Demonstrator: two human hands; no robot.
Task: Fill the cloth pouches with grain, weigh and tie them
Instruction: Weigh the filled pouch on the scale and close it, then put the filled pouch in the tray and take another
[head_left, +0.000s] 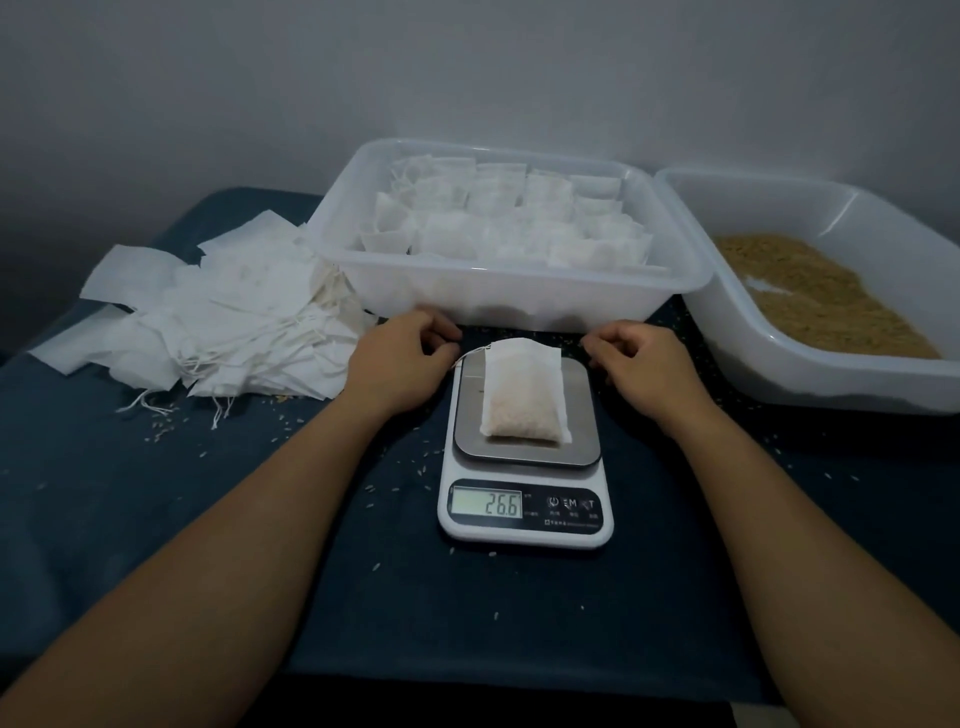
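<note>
A white cloth pouch (522, 397) filled with grain lies on the steel platform of a digital kitchen scale (524, 499), whose display reads 26.6. My left hand (402, 358) sits just left of the pouch's top and pinches its drawstring (470, 356), which runs taut from the top-left corner. My right hand (641, 364) mirrors it on the other side, fingertips pinched together near the top-right corner; the cord there hardly shows.
Behind the scale stands a clear tub (332, 249) packed with several filled pouches. A heap of empty pouches (223, 317) lies at the left. At the right, a second tub (737, 332) holds brown grain (821, 296). Loose grains dot the dark cloth (156, 519).
</note>
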